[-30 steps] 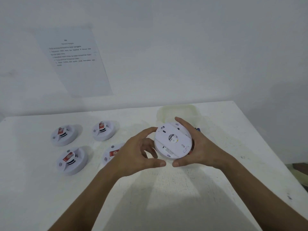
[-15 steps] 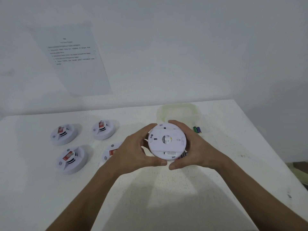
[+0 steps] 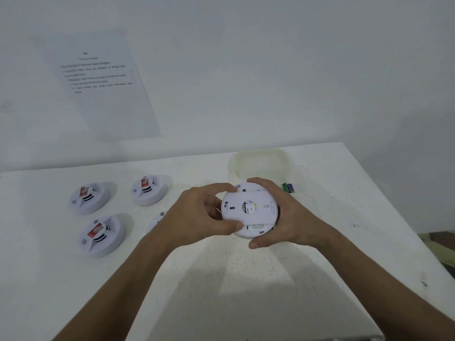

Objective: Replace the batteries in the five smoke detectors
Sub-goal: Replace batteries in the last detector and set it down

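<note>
Holding one smoke detector back-up in left hand and right hand, apparently unopened; four wait on counter.

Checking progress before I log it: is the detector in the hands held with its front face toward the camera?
No: the held detector shows its flat back plate, with a central label and slots.

A bare, staged test or training room is suggested by a plain white wall, a printed instruction sheet taped to it, and a white table on which identical smoke detectors are laid out.
</note>
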The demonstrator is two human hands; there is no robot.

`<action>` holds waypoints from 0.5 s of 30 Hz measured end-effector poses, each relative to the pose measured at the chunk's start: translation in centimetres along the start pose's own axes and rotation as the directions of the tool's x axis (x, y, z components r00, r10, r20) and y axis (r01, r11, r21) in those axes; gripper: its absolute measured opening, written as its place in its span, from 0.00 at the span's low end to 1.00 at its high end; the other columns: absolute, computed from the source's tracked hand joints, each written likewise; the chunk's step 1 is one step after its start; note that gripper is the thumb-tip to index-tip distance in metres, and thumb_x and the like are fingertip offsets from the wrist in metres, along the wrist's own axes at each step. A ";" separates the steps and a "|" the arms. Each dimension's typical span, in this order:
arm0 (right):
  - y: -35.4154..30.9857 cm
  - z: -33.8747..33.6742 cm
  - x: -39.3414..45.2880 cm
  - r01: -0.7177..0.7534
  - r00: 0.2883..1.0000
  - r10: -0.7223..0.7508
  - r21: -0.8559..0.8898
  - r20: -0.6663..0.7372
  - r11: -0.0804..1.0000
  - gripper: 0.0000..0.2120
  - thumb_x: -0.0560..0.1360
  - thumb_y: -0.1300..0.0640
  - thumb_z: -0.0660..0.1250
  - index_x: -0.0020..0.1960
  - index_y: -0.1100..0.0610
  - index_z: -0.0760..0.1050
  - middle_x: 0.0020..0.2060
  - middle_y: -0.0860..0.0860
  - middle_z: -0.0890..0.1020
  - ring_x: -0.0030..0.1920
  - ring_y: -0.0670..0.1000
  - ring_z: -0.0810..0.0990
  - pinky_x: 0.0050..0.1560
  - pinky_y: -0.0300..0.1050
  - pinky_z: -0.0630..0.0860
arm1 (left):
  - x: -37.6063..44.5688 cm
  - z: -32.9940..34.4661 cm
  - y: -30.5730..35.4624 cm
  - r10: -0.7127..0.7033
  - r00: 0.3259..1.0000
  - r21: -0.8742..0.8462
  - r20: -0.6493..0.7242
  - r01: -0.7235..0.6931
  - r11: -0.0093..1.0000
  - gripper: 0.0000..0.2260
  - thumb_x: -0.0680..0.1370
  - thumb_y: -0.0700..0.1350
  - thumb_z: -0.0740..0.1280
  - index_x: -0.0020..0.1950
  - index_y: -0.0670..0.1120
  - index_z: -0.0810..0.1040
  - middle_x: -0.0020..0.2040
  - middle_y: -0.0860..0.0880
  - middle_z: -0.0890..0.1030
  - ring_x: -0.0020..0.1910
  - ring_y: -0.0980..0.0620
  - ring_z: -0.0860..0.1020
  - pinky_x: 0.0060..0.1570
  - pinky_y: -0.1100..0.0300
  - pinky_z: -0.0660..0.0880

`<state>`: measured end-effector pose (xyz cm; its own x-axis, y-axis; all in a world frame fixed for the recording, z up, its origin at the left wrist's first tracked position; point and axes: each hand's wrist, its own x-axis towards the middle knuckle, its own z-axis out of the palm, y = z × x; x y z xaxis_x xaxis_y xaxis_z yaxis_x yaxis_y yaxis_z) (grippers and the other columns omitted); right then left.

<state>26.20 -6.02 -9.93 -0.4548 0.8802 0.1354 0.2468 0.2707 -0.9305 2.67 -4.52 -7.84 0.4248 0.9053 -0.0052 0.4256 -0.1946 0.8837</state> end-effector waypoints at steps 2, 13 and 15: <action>0.1 0.0 0.1 0.017 0.999 -0.018 -0.010 -0.051 1.000 0.46 0.57 0.68 0.85 0.68 0.43 0.69 0.61 0.37 0.77 0.63 0.40 0.76 0.55 0.32 0.76 | 0.1 0.0 0.1 0.004 1.000 0.001 0.011 -0.004 1.000 0.26 0.63 0.52 0.80 0.59 0.59 0.77 0.43 0.49 0.86 0.39 0.44 0.85 0.44 0.41 0.82; 0.8 0.5 0.1 0.041 0.988 -0.048 -0.048 -0.148 0.998 0.44 0.55 0.63 0.85 0.67 0.51 0.73 0.58 0.42 0.81 0.60 0.45 0.80 0.55 0.34 0.77 | -0.2 1.0 1.3 -0.007 0.996 0.187 -0.086 0.023 0.982 0.24 0.59 0.62 0.76 0.50 0.56 0.76 0.38 0.52 0.84 0.34 0.54 0.82 0.36 0.50 0.81; 0.8 0.6 0.2 0.042 0.986 -0.049 -0.045 -0.160 0.998 0.43 0.55 0.61 0.84 0.67 0.51 0.73 0.58 0.41 0.81 0.60 0.45 0.79 0.54 0.34 0.77 | -0.1 1.2 1.3 -0.014 0.992 0.207 -0.128 0.041 0.977 0.27 0.57 0.65 0.75 0.49 0.54 0.76 0.40 0.54 0.84 0.35 0.57 0.83 0.36 0.54 0.82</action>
<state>25.74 -5.87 -10.84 -0.3233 0.9170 0.2337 0.2653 0.3249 -0.9078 4.15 -5.28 -7.26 0.3133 0.9487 0.0420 0.5991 -0.2317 0.7664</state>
